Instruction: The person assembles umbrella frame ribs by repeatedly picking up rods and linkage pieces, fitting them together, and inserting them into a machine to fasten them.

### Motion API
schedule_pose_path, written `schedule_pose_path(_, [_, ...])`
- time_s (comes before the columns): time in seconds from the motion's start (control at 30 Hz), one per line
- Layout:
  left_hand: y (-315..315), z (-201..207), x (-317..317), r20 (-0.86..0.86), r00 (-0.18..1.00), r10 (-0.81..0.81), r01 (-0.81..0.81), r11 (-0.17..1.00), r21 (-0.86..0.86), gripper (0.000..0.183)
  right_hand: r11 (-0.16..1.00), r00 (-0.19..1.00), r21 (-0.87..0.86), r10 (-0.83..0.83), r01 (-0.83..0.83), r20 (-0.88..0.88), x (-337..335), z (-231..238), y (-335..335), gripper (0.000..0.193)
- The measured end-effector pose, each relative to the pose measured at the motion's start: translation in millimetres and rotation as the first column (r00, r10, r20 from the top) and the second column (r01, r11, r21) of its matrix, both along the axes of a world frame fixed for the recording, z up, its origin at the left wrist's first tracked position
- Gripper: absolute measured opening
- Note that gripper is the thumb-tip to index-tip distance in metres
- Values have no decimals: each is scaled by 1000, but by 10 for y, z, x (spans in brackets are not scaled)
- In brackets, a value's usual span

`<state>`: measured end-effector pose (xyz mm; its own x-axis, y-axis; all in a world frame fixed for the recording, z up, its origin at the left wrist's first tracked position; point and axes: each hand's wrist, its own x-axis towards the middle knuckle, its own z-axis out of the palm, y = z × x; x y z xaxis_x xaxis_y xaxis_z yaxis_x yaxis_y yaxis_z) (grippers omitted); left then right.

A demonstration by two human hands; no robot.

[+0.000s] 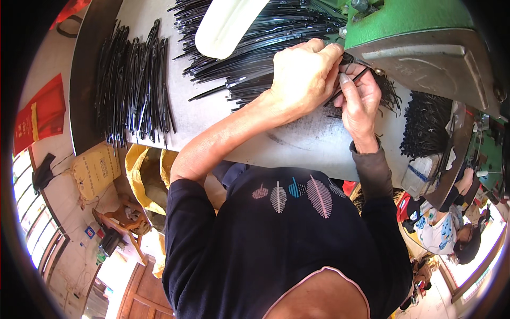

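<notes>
Beside one green machine [406, 24] — right hand [361, 102] pinching one black strip [361, 74], left hand [303, 77] curled, hold hidden

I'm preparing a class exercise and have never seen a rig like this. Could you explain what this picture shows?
Of course. There is no robot here. A camera on the person's head looks down, and its wide fisheye lens bends straight edges, so you see the person's own arms and dark shirt.

On the grey worktop lie many thin black strips: a smaller group at the left and a larger pile further right. A green machine stands at the upper right.

Beside it, the right hand seems to pinch one dark strip. The left hand is close by; its fingertips are hidden.
</notes>
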<state>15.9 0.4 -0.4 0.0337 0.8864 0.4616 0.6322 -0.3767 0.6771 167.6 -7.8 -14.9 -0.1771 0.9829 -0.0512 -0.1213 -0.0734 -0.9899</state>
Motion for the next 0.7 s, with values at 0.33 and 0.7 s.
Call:
schedule_pose_path(0.33, [-29,29,-113,-676,737,-2,201,956,216,48,998,999,-34,43,-43,-16,7,-6,10,8])
schedule_pose_path(0.7, [-429,147,-472,-40,983,-178,160,947,-279,13,987,955,-134,50,-93,-291,-95,22,-156,22])
